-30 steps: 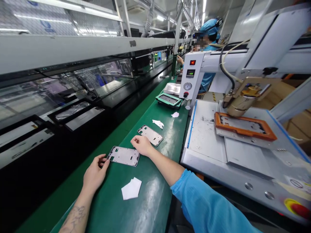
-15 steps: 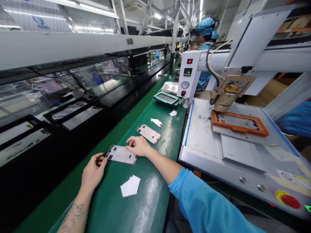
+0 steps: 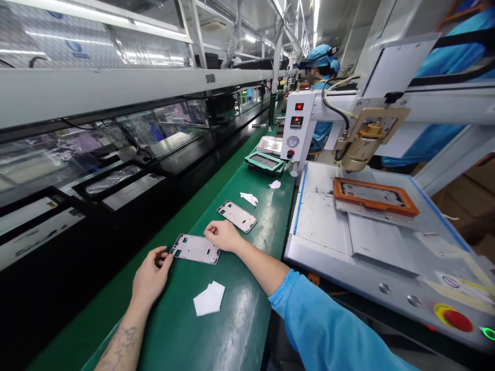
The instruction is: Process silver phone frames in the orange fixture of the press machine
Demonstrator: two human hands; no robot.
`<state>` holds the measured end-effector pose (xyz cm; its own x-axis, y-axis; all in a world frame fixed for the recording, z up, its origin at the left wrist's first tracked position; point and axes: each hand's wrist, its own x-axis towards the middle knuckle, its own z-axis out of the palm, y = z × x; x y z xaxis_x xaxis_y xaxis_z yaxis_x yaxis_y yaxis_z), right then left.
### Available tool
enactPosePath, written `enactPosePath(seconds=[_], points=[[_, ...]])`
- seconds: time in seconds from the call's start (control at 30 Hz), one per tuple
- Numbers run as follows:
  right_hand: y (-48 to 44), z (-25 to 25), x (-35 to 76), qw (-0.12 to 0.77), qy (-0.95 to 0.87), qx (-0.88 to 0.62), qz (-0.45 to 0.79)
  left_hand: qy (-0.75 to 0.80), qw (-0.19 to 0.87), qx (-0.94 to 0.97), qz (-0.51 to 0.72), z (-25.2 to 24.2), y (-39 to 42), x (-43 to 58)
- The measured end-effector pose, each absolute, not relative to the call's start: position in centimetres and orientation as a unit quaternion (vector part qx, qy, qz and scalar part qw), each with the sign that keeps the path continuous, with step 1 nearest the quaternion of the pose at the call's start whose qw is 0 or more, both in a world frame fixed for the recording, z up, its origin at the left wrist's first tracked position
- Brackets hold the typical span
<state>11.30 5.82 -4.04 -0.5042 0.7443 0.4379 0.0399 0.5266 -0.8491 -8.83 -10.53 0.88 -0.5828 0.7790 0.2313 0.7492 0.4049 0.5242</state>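
A phone mid-frame, pale and flat with small cutouts, lies on the green bench top. My left hand holds its left end, thumb and fingertips at the corner. Over the frame's upper right edge is my right hand, its fingers curled together in a pinch; whatever is between them is hidden. A second phone mid-frame rests just beyond my right hand. Nearer to me lies a folded white paper or cloth.
Crumpled white scraps and a green fixture lie farther along the bench. To the right stands a machine with a brass-coloured head above an orange fixture. A dark conveyor runs along the left. Co-workers in blue are behind the machine.
My right fingers have drawn together from a looser curl, still over the frame. The left hand keeps its hold. A person in blue has appeared behind the machine at right, and its display reading differs.
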Motion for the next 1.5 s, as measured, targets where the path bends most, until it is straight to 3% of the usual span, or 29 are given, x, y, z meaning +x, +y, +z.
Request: enactPosePath(seconds=[1.5], points=[[6.26, -4.3, 11.13, 0.43, -0.746, -0.262, 0.435, 0.849, 0.017, 0.46, 0.262, 1.31, -10.57, -8.45]])
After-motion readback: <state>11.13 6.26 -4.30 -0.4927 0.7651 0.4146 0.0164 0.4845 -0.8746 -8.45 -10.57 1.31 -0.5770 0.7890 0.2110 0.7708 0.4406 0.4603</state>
